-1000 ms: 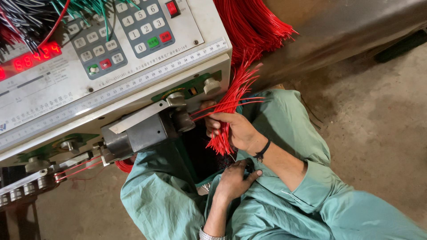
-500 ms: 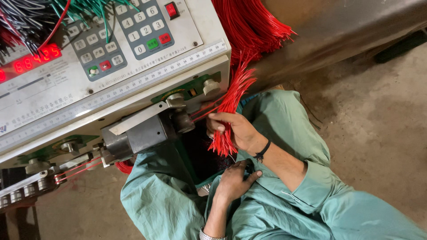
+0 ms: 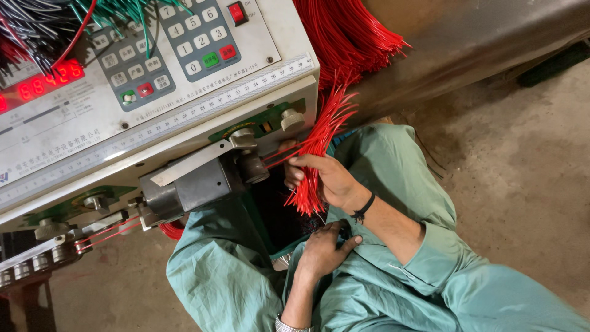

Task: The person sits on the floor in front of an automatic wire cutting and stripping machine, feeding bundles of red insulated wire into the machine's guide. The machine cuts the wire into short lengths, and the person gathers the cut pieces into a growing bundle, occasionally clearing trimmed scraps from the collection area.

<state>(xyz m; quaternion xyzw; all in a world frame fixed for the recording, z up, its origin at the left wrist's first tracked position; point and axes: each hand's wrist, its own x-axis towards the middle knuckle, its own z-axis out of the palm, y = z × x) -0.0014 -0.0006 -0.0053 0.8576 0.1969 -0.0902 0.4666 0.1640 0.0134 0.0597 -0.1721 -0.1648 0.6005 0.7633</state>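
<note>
Wires: a bundle of cut red wires (image 3: pixel 316 150) sits in the right hand, just beside the outlet of the machine, its upper ends fanning up toward the machine's corner and its lower ends hanging over the lap.
Floor: bare grey concrete floor (image 3: pixel 522 178), stained and dusty, fills the right side and shows again at the lower left.
Wall: a dull brown-grey wall or panel (image 3: pixel 485 37) runs across the top right, behind the machine.
Machine: a cream-coloured machine (image 3: pixel 92 154) takes up the upper left, with a ruler strip along its front edge and a grey metal block (image 3: pixel 196 184) at the outlet.
Clothing: light green clothing (image 3: pixel 399 184) covers the lap and both arms of the person sitting by the machine.
Hanging wires: a thick hank of red wires (image 3: pixel 344 37) drapes down beside the machine; black and green wires (image 3: pixel 37 31) lie over its top left.
Keypads: two grey keypads (image 3: pixel 196 37) and a red number display (image 3: pixel 49 81) sit on the panel.
Right hand: the right hand (image 3: pixel 326 178), with a black band at the wrist, has its fingers closed around the bundle.
Left hand: the left hand (image 3: pixel 322 249) rests on the lap, fingers curled loosely; whether it holds anything cannot be told.
</note>
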